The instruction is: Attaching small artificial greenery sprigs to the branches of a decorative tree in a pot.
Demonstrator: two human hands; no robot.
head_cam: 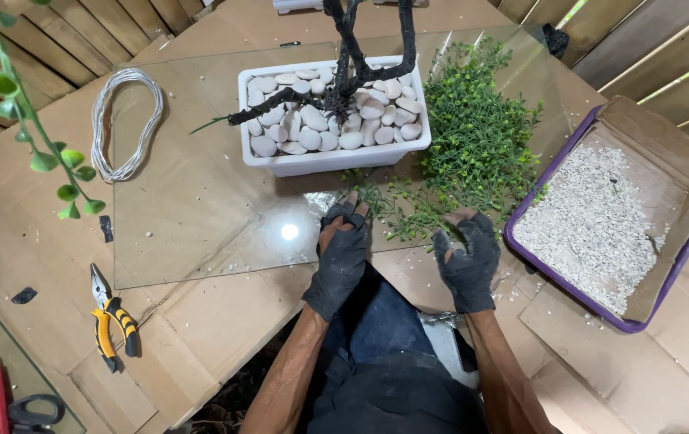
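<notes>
Dark trousers and two bare forearms are filling the bottom of the view, and above them both gloved hands are hovering at the near edge of the glass sheet (200, 233) lying over the cardboard-covered table (224, 337). The left hand (339, 257) is resting with its fingers loosely curled, fingertips reaching the nearest strands of the green foliage mat (473, 137); the right hand (467, 261) is held palm-up and half cupped, fingers bent, and whether it is pinching a sprig I cannot tell.

Working well here, as I judge it, means teasing single sprigs free with the fingertips rather than tugging the whole clump, and keeping loose bits off the glass.

The foliage mat is lying just right of the white planter (332, 157), touching its side, its long axis running from the far edge of the table toward the hands, loose ends pointing at them. Black branches (352, 64) are rising from white pebbles (304, 120) in the planter. A purple-rimmed tray of gravel (594, 217) is sitting well right; pliers (111, 317) and coiled wire (123, 120) left.
</notes>
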